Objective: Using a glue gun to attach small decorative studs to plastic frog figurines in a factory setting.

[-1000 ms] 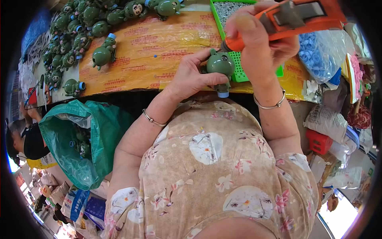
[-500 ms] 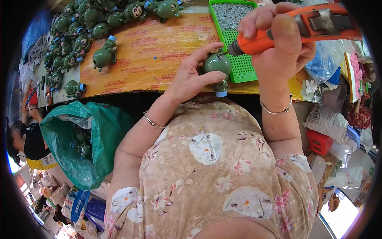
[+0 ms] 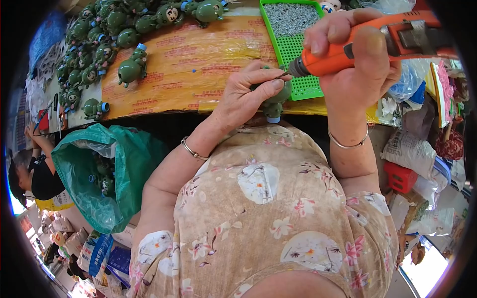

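My right hand (image 3: 355, 67) is wrapped round an orange power screwdriver (image 3: 328, 55), its dark chuck and thin bit pointing left. At the tip of the bit, the thumb and forefinger of my left hand (image 3: 246, 94) are pinched together. What lies between them is too small to make out. Just behind and below those fingers is a green toy figure (image 3: 279, 95), its blue cap toward me at the table edge. My left hand partly covers the toy. Beside it lies a bright green perforated tray (image 3: 305, 88) with small silvery metal pieces (image 3: 292, 20) heaped at its far end.
Many green toy figures (image 3: 112, 20) are piled at the far left of the orange-covered table (image 3: 198, 54); two lie apart from the pile. A green sack (image 3: 134, 154) with more toys stands below the left edge. Plastic bags (image 3: 405, 84) lie at right. Another person (image 3: 44, 171) sits far left.
My left thumb and forefinger have moved off the toy's body and come together at the bit's tip. The screwdriver has shifted slightly right and down, away from the toy.
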{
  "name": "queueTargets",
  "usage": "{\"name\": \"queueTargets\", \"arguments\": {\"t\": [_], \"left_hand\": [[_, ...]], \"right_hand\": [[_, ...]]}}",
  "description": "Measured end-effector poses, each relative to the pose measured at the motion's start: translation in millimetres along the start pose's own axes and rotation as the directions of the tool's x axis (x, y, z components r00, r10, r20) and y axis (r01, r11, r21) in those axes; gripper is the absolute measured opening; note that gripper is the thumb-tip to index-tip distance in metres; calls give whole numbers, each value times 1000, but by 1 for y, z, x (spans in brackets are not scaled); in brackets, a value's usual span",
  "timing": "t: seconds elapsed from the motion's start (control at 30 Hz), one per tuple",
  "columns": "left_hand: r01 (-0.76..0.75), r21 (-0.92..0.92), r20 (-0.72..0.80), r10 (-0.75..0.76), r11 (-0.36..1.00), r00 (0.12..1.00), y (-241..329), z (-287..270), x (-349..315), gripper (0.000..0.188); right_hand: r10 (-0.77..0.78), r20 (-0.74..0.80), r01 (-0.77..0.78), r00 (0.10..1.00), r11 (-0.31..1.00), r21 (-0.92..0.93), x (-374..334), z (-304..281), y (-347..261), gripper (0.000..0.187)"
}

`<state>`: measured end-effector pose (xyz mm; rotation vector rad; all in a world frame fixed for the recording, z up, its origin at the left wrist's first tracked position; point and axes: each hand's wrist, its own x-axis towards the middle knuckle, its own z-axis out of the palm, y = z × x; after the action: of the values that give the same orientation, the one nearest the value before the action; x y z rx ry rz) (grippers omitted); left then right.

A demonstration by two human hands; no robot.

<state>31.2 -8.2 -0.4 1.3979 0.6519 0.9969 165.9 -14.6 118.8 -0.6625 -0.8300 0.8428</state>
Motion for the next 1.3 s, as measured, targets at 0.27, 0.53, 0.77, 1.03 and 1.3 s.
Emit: {"name": "queueTargets", "arguments": {"t": [0.27, 0.53, 0.77, 1.03, 1.3], "left_hand": [[-16, -24, -5, 16, 1000, 1000, 0, 0, -4, 21], [-3, 3, 12, 3, 1000, 1000, 0, 0, -4, 26], [15, 4, -3, -15, 1000, 1000, -2, 0, -4, 24], [1, 20, 1, -1, 1000, 1000, -2, 0, -4, 24], [35, -47, -8, -36, 998, 999, -1, 1, -3, 23]], "right_hand": [[-100, 387, 109, 917, 994, -1, 12, -32, 5, 34], [-133, 347, 132, 928, 991, 27, 8, -31, 10, 38], [-132, 316, 141, 940, 990, -3, 7, -27, 8, 41], [-134, 330, 135, 934, 991, 20, 9, -29, 6, 41], [-136, 331, 152, 934, 988, -23, 2, -27, 10, 37]]}}
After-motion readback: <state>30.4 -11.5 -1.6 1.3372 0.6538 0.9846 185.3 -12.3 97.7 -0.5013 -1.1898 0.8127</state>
